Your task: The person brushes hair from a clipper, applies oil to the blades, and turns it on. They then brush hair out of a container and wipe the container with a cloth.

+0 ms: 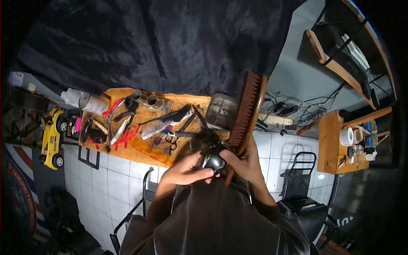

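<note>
My left hand (pixel 187 171) is closed round a shiny black rounded device (pixel 213 162), which looks like a hair clipper, just past the front edge of the wooden table (pixel 148 157). Against the device's right side, my right hand (pixel 245 163) grips a long wooden brush (pixel 248 112) with dark brown bristles, its head pointing up and away. Part of the brush handle is hidden by the fingers. Beyond the hands, scissors (pixel 171 143), a grey comb (pixel 163 126) and a clear container (pixel 221 111) lie on the table.
Red-handled tools (pixel 127 137) and a spray can (pixel 92 103) are at the table's left. A yellow toy car (pixel 52 139) stands farther left. Dark cloth (pixel 140 46) hangs behind. Black chairs (pixel 297 182) and a wooden cabinet (pixel 331 142) stand at right.
</note>
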